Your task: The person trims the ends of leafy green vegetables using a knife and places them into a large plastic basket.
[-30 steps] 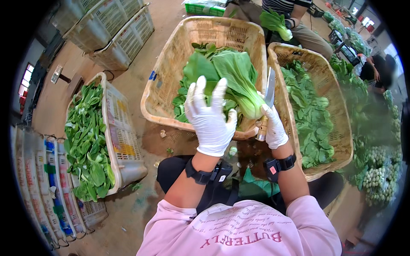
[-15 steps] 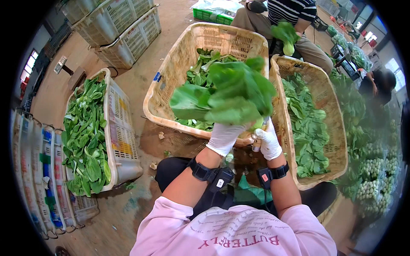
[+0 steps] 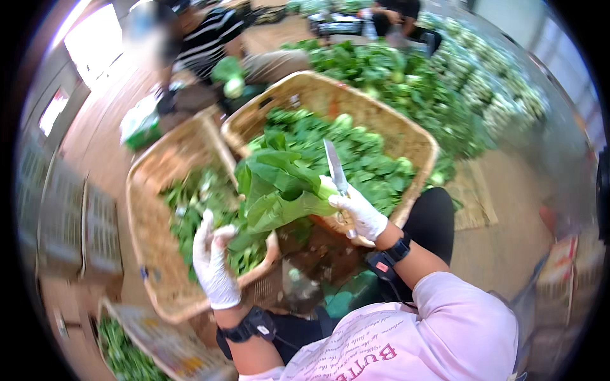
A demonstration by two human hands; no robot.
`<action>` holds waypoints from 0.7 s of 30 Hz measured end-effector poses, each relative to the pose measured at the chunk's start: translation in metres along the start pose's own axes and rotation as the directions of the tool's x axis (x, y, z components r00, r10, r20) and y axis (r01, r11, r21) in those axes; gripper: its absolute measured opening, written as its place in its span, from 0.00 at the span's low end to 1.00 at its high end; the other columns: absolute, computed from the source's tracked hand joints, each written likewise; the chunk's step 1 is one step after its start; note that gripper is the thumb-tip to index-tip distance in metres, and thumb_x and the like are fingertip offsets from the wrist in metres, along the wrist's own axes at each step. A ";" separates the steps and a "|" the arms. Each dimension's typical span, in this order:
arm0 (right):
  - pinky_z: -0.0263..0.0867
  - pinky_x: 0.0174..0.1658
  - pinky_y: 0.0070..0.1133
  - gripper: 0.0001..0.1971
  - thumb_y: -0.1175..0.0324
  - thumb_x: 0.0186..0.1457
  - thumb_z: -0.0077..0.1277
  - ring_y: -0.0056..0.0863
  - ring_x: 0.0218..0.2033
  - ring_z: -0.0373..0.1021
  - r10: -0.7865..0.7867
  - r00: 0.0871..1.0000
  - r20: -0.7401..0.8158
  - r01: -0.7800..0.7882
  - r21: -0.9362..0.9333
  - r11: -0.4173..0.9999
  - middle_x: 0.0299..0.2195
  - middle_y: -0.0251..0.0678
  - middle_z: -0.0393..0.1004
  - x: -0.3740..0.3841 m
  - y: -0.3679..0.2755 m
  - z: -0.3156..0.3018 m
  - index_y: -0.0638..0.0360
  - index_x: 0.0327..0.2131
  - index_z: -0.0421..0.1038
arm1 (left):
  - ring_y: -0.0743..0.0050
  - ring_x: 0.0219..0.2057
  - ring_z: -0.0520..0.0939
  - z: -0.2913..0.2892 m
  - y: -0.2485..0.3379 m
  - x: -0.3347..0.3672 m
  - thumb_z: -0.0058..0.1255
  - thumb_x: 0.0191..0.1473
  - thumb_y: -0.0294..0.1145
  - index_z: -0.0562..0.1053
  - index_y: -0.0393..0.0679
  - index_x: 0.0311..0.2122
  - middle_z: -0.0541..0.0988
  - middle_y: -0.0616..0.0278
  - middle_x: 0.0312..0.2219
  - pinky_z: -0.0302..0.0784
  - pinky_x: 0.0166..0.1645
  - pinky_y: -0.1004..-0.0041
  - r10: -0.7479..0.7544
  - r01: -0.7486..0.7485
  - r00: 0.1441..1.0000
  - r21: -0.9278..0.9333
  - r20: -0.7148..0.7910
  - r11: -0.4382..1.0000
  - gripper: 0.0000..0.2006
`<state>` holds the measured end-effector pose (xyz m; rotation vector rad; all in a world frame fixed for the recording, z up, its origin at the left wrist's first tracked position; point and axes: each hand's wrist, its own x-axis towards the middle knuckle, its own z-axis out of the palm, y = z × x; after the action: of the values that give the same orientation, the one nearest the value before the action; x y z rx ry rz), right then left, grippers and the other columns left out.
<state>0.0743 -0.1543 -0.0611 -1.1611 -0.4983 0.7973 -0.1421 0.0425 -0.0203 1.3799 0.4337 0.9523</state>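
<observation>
My right hand [image 3: 359, 213], in a white glove, is closed around a knife [image 3: 335, 166] whose blade points up and away. The same hand also grips the pale base of a leafy bok choy [image 3: 279, 190], its green leaves spreading to the left. My left hand [image 3: 216, 260], gloved too, is raised over the near edge of the left crate [image 3: 143, 219], fingers apart and nothing in it. Loose leaves [image 3: 190, 197] lie in that crate, below and behind the hand. Behind the knife, the right crate [image 3: 416, 136] holds trimmed bok choy [image 3: 337, 136].
Another crate [image 3: 149, 333] of leaves stands at the lower left, near stacked crates [image 3: 63, 216]. A co-worker in a striped shirt [image 3: 210, 38] sits beyond the crates with a bok choy [image 3: 230, 77]. Greens [image 3: 406, 79] are heaped at the far right; another person [image 3: 397, 16] is behind.
My view has swung to the right. My left hand has come off the bok choy and moved left, opening. The bok choy now stays in my right hand with the knife, whose blade shows.
</observation>
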 end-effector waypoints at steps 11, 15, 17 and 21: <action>0.66 0.35 0.22 0.37 0.55 0.55 0.51 0.34 0.45 0.67 -0.278 0.818 -0.503 0.262 -0.103 0.959 0.49 0.40 0.67 0.050 -0.170 -0.291 0.47 0.62 0.43 | 0.77 0.40 0.78 0.073 -0.075 0.025 0.50 0.57 0.33 0.70 0.40 0.49 0.77 0.62 0.43 0.70 0.43 0.79 -0.265 0.245 0.932 0.108 0.248 0.963 0.15; 0.71 0.32 0.26 0.23 0.63 0.56 0.53 0.39 0.42 0.71 -0.199 0.765 -0.613 0.404 0.216 0.889 0.43 0.44 0.71 0.117 -0.196 -0.341 0.63 0.51 0.59 | 0.70 0.42 0.77 0.090 -0.092 0.042 0.49 0.56 0.26 0.69 0.33 0.48 0.74 0.57 0.45 0.72 0.51 0.72 -0.278 0.246 0.924 0.150 0.263 0.958 0.15; 0.72 0.28 0.24 0.20 0.65 0.56 0.52 0.41 0.40 0.73 -0.168 0.812 -0.559 0.454 0.424 0.784 0.41 0.47 0.72 0.125 -0.151 -0.283 0.61 0.49 0.60 | 0.69 0.43 0.77 0.079 -0.095 0.045 0.47 0.57 0.26 0.69 0.33 0.49 0.74 0.57 0.45 0.71 0.51 0.72 -0.278 0.225 0.934 0.233 0.225 0.946 0.15; 0.60 0.14 0.11 0.16 0.65 0.60 0.45 0.15 0.15 0.60 0.254 0.836 -0.486 0.174 0.674 0.718 0.21 0.29 0.63 0.069 -0.084 -0.267 0.62 0.48 0.61 | 0.69 0.45 0.76 0.107 -0.106 0.055 0.46 0.59 0.30 0.68 0.32 0.50 0.73 0.57 0.47 0.70 0.52 0.71 -0.354 0.268 0.895 0.310 0.269 0.912 0.16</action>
<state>0.3342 -0.2794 -0.0761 -0.6191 0.3258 0.5601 0.0037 0.0273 -0.0854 1.6155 0.5305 0.4000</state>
